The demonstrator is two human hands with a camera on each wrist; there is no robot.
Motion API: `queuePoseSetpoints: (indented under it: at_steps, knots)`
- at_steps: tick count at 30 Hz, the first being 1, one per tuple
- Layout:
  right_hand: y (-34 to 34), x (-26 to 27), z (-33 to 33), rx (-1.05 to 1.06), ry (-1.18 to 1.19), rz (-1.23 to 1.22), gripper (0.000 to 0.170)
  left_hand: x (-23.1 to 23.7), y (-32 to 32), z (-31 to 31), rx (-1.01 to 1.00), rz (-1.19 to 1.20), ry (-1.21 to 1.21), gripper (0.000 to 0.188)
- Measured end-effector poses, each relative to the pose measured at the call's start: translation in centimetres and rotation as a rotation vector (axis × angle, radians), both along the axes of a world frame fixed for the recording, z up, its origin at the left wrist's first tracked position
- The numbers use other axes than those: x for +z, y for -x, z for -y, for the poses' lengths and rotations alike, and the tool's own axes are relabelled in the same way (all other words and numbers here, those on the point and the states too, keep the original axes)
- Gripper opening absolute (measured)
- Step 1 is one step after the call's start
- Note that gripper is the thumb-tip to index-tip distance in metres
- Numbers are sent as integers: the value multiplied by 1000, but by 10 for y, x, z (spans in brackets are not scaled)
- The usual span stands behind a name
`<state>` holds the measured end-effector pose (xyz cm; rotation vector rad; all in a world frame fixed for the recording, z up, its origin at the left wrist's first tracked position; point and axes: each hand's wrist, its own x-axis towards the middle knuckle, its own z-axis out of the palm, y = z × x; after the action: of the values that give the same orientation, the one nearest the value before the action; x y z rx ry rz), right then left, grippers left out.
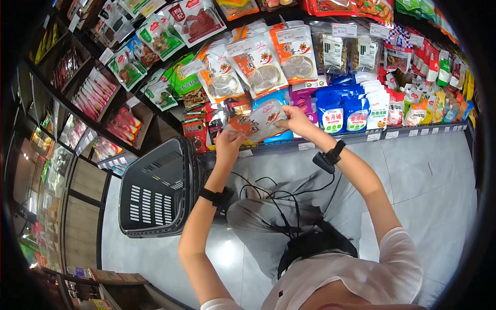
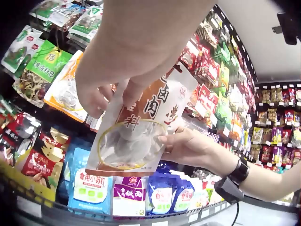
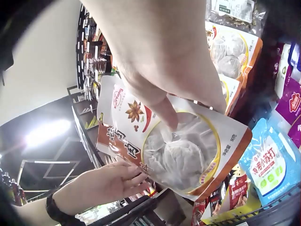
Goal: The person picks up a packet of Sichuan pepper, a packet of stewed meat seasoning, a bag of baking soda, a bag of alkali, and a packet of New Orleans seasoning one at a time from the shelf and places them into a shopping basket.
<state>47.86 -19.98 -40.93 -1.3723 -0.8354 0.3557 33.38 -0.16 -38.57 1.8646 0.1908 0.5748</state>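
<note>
A white and orange spice packet [image 1: 258, 121] with a round clear window is held up between both hands, just in front of the shelf. Through the window [image 3: 181, 153] pale bundled pouches show. My left hand [image 1: 230, 147] pinches one end of the packet; in the left wrist view its thumb lies across the printed face. At the other end my right hand [image 1: 300, 124] pinches the edge by the window, thumb on the front in the right wrist view. More packets of the same look [image 1: 257, 64] hang right behind.
A dark shopping basket [image 1: 157, 191] stands on the floor at the left. Blue bags [image 1: 330, 111] and other pouches line the low shelf, with price tags along its edge. Side shelving [image 1: 77, 98] rises at the left. Black cables [image 1: 279, 196] run over the person's lap.
</note>
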Motion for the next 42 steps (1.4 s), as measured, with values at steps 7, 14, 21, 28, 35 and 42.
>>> queuePoseSetpoints:
  at_steps: [7,14,21,28,35,42]
  knots:
    - [34,73,-42,1,14,314,34,77,83,1,-60,109,118,21]
    - [117,190,-131,185,-313,411,33,183,186,-5,44,510,701,20]
    - [201,255,-227,353,-466,417,30,240,265,-68,277,716,507,32]
    - [232,273,-342,282,-495,435,28,295,299,-160,489,620,535,18]
    - [228,177,-447,133,40,567,33,177,283,-303,756,393,884,11]
    - [228,32,-461,244,361,440,26,41,285,-281,725,159,606,8]
